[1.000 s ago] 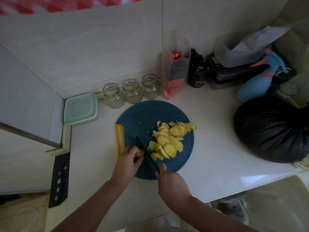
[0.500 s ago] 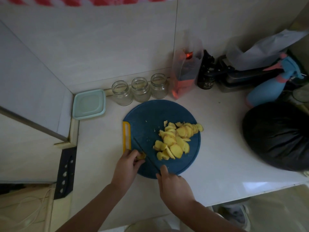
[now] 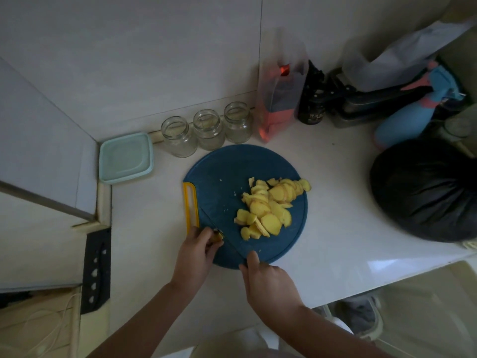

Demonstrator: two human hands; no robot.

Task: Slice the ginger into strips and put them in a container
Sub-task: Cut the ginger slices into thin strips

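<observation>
1. Our left hand (image 3: 196, 257) has drawn the last ginger stub (image 3: 216, 236) toward the lower-left edge of the cutting board (image 3: 232, 171), fingers curled and pinching it.
2. Our right hand (image 3: 268, 282), wrapped round the handle, has swung the knife (image 3: 224, 241) against the stub, away from the slice pile (image 3: 268, 210).
3. We judge the slicing nearly done; cutting strips and filling the lidded container (image 3: 125, 157), centre left, are not yet started.

Left hand (image 3: 197, 250) pinches ginger piece (image 3: 217, 237); right hand (image 3: 267, 277) grips knife (image 3: 231, 242).
</observation>
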